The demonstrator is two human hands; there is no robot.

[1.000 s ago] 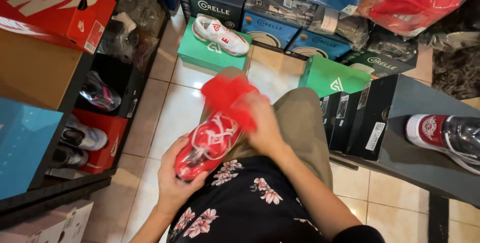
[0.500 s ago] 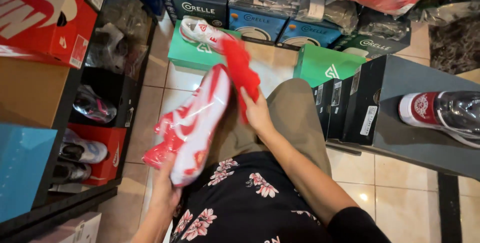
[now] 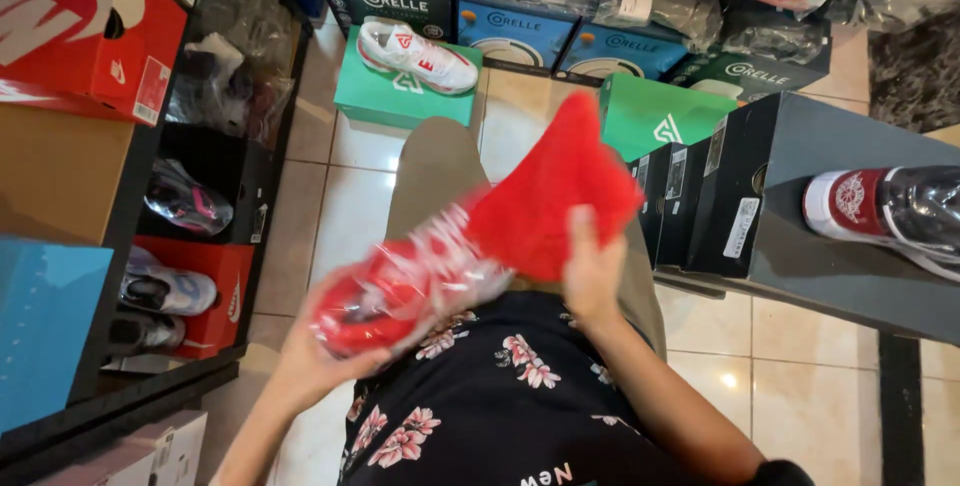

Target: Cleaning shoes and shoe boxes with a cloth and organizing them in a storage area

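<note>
Half a second ago the red shoe stood nearly upright before the person's chest; now the shoe (image 3: 410, 281) lies tipped across the lap, toe low at the left, heel raised toward the right, blurred by motion and wrapped in clear plastic. Beneath its toe end, the left hand (image 3: 310, 351) cups the shoe from below, fingers curled around the sole. At the heel end, the right hand (image 3: 592, 271) is closed on a red cloth (image 3: 555, 196) that covers the back of the shoe and rises above it. Farther off on the tiled floor, a white shoe (image 3: 415, 54) sits on a green box (image 3: 395, 96). On the right, a dark red shoe (image 3: 880, 208) rests on a black box (image 3: 800, 176). Shelves (image 3: 130, 246) with more shoes stand at the left.
</note>
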